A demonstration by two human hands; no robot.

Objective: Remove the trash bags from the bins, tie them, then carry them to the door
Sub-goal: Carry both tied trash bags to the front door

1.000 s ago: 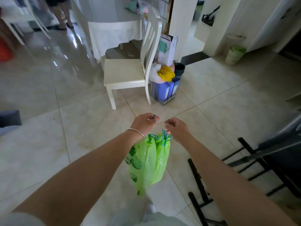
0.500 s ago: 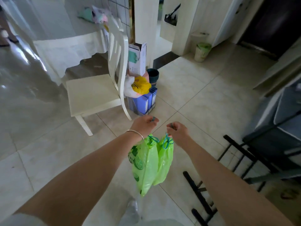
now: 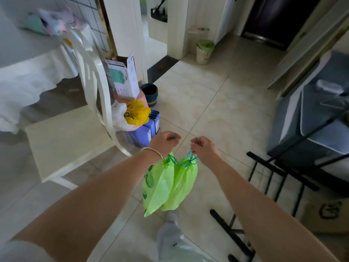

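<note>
Two green trash bags hang side by side in front of me, each closed by a teal drawstring. My left hand [image 3: 164, 142], with a silver bangle on the wrist, is shut on the drawstring of the left bag [image 3: 156, 186]. My right hand [image 3: 204, 148] grips the drawstring of the right bag [image 3: 182, 184]. The bags touch each other and hang above the tiled floor. A white slatted bin [image 3: 204, 52] with a green liner stands far ahead by a wall. The dark door [image 3: 277, 19] is at the top right.
A white chair [image 3: 75, 137] and a cloth-covered table [image 3: 28, 72] stand to the left. Beside the chair are a cardboard box [image 3: 123, 76], a yellow bag [image 3: 137, 112], blue folders [image 3: 146, 133] and a dark pot [image 3: 150, 93]. A black rack [image 3: 273, 186] and grey furniture [image 3: 311, 114] fill the right.
The view has swung right and moved forward: the chair slid left, the dark door and bin came into view. Both hands still hold the bags in the same pose.
</note>
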